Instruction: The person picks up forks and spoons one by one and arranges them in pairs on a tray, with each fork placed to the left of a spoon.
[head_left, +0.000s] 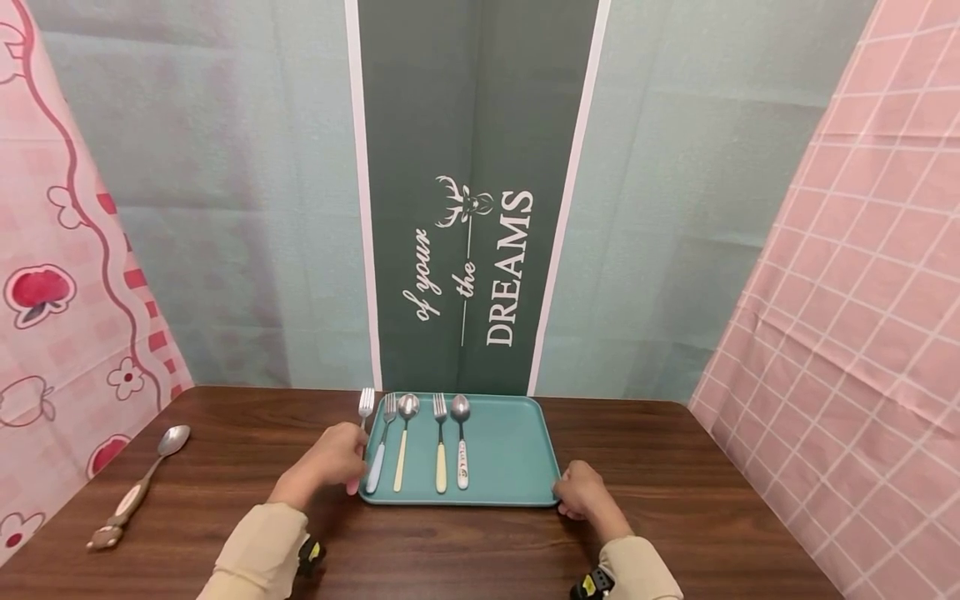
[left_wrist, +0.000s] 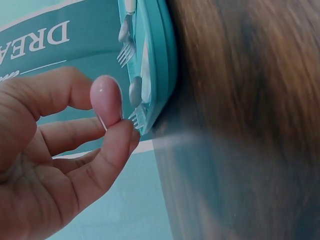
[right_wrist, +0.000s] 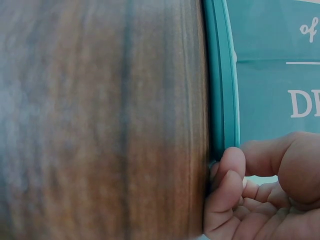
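Observation:
My left hand [head_left: 339, 454] pinches a fork [head_left: 366, 402] by its pink handle [left_wrist: 106, 100], between thumb and fingertips. This fork stands just beside the left edge of a teal tray [head_left: 510, 450], tines pointing away. My right hand [head_left: 581, 490] pinches the tray's near right corner, fingers curled at the rim in the right wrist view. On the tray lie a fork with a light blue handle [head_left: 377, 468], a spoon with a cream handle [head_left: 401, 462], a fork with a yellow handle [head_left: 441, 467] and a spoon with a patterned white handle [head_left: 462, 467].
A larger spoon [head_left: 133, 496] with a brown, figure-ended handle lies on the wooden table [head_left: 450, 550] at the left. Behind the table hangs a green cloth [head_left: 480, 100] with lettering. Pink patterned cloths [head_left: 862, 333] hang at both sides.

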